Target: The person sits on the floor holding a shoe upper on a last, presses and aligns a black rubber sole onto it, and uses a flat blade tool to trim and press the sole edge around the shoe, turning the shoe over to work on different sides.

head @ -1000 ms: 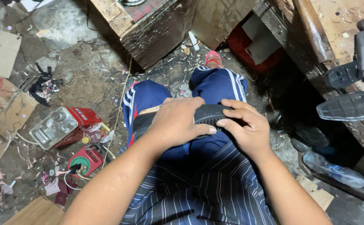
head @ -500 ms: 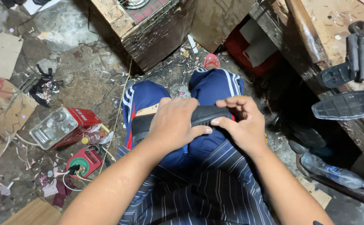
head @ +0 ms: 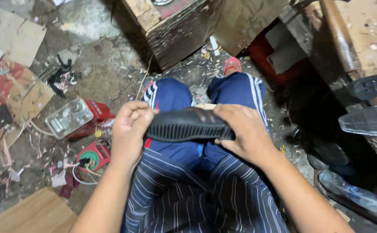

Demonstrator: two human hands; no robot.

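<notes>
My left hand (head: 130,131) and right hand (head: 244,131) each pinch an end of the ribbed black shoe sole (head: 188,125) over my lap; it seems light, rubbery, bendable, best gripped at its ends.

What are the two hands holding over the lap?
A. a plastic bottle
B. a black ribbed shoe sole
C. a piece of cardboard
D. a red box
B: the left hand and the right hand each take one end of a black ribbed shoe sole, held across the knees, while the red box lies on the floor to the left.
</notes>
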